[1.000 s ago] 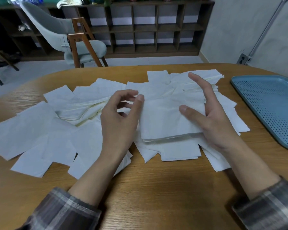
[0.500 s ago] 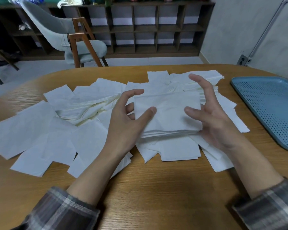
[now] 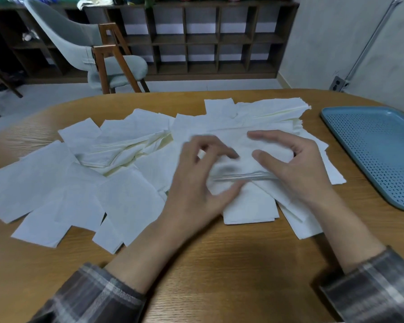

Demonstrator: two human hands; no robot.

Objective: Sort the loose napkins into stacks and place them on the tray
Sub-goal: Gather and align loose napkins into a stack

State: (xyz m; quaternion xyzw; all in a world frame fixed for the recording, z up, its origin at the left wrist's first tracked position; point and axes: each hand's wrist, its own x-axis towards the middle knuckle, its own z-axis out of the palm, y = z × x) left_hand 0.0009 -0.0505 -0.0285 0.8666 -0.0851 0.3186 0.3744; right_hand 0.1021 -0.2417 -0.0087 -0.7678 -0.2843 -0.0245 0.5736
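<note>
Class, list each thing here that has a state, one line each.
Napkin stack: held between both hands.
Left hand: grips the stack.
Right hand: grips the stack.
Loose napkins: scattered on the table.
Tray: holds no napkins.

1. On bench, loose napkins lay spread across centre & left, overlapping.
2. Napkin stack sat atop the pile, centre-right, held btwn left grip & right grip.
3. Tray lay at bench's right edge, just apart from nearest napkins.
4. Behind bench: chair to left, shelf unit along back wall.
</note>
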